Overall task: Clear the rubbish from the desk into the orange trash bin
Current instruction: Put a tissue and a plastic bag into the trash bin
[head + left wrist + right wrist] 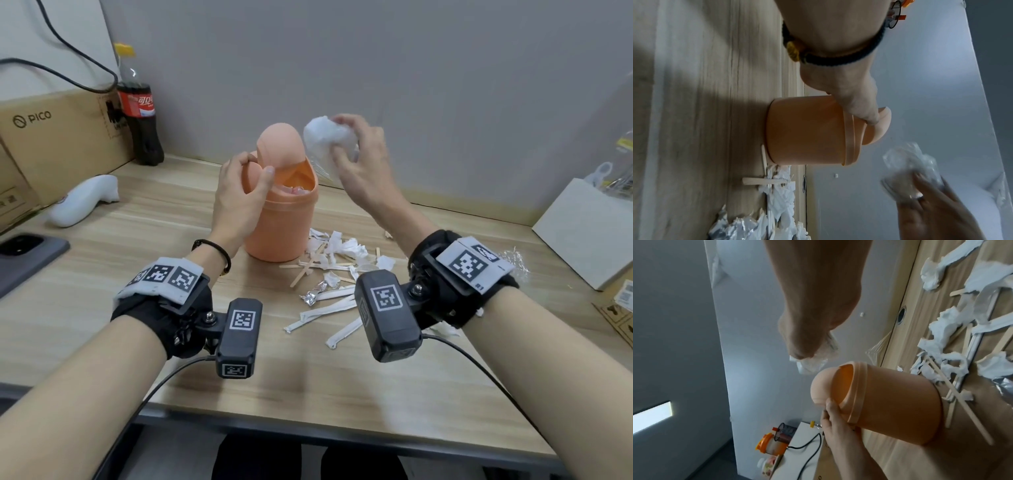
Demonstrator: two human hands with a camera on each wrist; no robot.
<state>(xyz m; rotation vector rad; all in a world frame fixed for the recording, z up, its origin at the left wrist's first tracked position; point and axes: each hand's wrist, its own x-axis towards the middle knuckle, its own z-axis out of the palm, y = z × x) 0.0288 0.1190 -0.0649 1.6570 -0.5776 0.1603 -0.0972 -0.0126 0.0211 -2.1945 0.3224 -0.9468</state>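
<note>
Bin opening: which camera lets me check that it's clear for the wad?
The head view. It looks down into the orange trash bin, lid tipped back by the left hand, rubbish visible inside, the right hand holding the wad beside it. The left wrist view shows only the bin's outer wall; the right wrist view catches the opening edge-on.

One orange trash bin [279,219] was counted on the desk [102,308], with one swing lid [279,144] on it. Two hands were seen, the left hand [239,195] and the right hand [363,161], and one crumpled wad of white paper and clear plastic [325,137] was held in the latter. One cola bottle [138,106], one dark phone [24,253], one white controller [82,200] and one foil wrapper [313,294] were counted. About four long white paper sleeves [329,308] were made out; the wooden sticks [303,274] and torn paper scraps [346,246] overlapped too much to be counted exactly.
</note>
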